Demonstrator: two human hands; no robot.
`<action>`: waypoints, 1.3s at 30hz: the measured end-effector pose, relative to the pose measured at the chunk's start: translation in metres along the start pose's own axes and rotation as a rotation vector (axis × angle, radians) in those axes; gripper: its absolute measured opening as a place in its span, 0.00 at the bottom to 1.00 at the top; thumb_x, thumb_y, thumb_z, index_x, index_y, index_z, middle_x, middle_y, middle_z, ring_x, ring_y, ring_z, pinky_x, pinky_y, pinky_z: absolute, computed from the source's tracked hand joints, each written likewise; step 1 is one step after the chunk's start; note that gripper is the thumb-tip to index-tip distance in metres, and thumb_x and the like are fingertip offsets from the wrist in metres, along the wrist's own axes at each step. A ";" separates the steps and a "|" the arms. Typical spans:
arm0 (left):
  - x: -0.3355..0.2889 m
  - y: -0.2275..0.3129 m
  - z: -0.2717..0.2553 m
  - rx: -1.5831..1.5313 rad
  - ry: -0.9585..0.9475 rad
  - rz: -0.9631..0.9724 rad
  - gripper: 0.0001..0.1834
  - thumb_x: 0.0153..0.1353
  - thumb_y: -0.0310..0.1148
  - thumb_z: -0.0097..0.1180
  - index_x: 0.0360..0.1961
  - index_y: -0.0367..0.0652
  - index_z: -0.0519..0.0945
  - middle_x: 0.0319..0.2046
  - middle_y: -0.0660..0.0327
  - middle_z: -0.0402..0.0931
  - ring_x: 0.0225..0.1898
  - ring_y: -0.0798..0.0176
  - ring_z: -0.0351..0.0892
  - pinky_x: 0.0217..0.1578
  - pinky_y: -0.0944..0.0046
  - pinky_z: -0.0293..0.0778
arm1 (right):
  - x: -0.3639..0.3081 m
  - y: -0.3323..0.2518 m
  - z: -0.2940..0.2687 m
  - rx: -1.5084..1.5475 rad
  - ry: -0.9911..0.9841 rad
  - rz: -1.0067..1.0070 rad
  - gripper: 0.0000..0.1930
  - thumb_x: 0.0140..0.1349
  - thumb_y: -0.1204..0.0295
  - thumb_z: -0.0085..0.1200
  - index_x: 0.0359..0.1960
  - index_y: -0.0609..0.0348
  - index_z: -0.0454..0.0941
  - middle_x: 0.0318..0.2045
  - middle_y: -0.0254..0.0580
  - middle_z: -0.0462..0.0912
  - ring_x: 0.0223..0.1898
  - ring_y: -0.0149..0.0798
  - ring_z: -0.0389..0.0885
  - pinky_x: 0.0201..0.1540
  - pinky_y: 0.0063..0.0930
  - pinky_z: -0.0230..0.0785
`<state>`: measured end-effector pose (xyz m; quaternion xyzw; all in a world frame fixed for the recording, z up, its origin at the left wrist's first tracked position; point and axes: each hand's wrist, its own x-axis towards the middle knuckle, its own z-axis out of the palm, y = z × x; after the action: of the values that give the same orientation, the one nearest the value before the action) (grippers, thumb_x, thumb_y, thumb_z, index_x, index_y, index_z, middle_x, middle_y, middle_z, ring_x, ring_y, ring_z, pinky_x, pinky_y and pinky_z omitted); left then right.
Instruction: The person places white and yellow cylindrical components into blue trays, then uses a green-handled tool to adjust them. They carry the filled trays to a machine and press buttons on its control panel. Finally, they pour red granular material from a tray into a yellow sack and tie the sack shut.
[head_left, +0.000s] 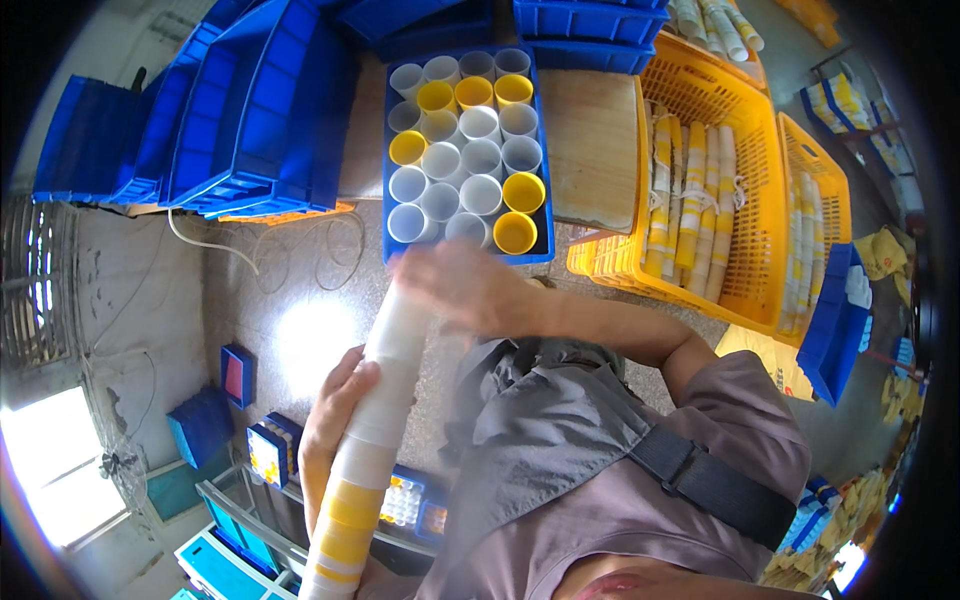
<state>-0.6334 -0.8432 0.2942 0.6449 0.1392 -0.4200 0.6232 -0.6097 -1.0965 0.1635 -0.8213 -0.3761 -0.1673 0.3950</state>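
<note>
Bright daylight from window, pane blown out white. Harsh glare patch on floor. Right hand motion-blurred; tray cups fairly sharp. Fisheye bending toward rim, corners black, faint colour fringing.

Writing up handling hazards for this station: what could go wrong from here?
1. The long cup stack is gripped partway along by the left hand; it might bend or slide apart.
2. The right hand, blurred at the stack's upper end, is close to the blue tray's near row and could knock a cup.
3. The tray's upright cups are closely packed, so one bump might shift several.
</note>
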 end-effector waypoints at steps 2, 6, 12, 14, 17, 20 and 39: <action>0.005 0.003 -0.015 0.112 -0.043 0.012 0.42 0.57 0.46 0.68 0.67 0.35 0.65 0.44 0.45 0.81 0.39 0.54 0.85 0.40 0.60 0.81 | 0.020 -0.017 0.013 -0.230 -0.052 -0.210 0.34 0.54 0.69 0.65 0.66 0.53 0.70 0.62 0.40 0.73 0.63 0.44 0.71 0.65 0.51 0.61; 0.003 0.016 -0.059 0.211 -0.045 0.082 0.46 0.52 0.40 0.69 0.70 0.37 0.61 0.44 0.46 0.81 0.39 0.55 0.84 0.40 0.58 0.80 | 0.033 0.024 0.028 -0.193 0.332 0.474 0.31 0.51 0.71 0.68 0.59 0.54 0.74 0.54 0.44 0.77 0.49 0.50 0.79 0.60 0.43 0.66; 0.008 0.023 -0.136 0.316 0.030 0.021 0.46 0.54 0.42 0.69 0.70 0.37 0.61 0.40 0.41 0.82 0.36 0.50 0.85 0.36 0.54 0.82 | 0.042 0.049 0.056 -0.322 0.189 0.576 0.49 0.40 0.59 0.77 0.65 0.60 0.66 0.60 0.49 0.73 0.66 0.54 0.67 0.67 0.49 0.57; 0.017 0.024 -0.156 0.464 0.078 -0.054 0.47 0.55 0.42 0.70 0.71 0.37 0.59 0.40 0.39 0.81 0.37 0.50 0.85 0.36 0.55 0.81 | 0.055 0.024 0.063 -0.607 -0.001 0.588 0.53 0.38 0.56 0.78 0.67 0.60 0.64 0.64 0.53 0.69 0.68 0.55 0.64 0.68 0.49 0.58; 0.036 0.026 -0.171 0.425 -0.111 -0.059 0.49 0.55 0.41 0.70 0.72 0.37 0.56 0.42 0.41 0.81 0.40 0.53 0.84 0.40 0.56 0.79 | 0.089 -0.013 0.083 -0.035 -0.051 0.193 0.51 0.43 0.63 0.75 0.71 0.53 0.62 0.69 0.45 0.66 0.71 0.50 0.62 0.69 0.53 0.57; 0.052 0.038 -0.177 0.390 -0.287 -0.001 0.49 0.56 0.39 0.69 0.72 0.36 0.55 0.43 0.42 0.81 0.43 0.54 0.82 0.43 0.57 0.78 | 0.117 -0.026 0.101 -0.350 -0.139 0.006 0.35 0.52 0.69 0.68 0.65 0.50 0.69 0.63 0.39 0.73 0.66 0.39 0.70 0.64 0.52 0.63; 0.152 -0.089 -0.280 -0.970 0.418 0.220 0.32 0.65 0.54 0.55 0.60 0.39 0.71 0.48 0.44 0.77 0.44 0.40 0.81 0.45 0.46 0.83 | 0.050 0.064 0.052 -0.255 0.030 0.429 0.34 0.63 0.49 0.59 0.67 0.52 0.68 0.65 0.48 0.70 0.68 0.52 0.66 0.69 0.49 0.59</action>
<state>-0.5005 -0.6214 0.0880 0.3636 0.3698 -0.1025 0.8488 -0.5296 -1.0584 0.1256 -0.9230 -0.1631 -0.1377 0.3200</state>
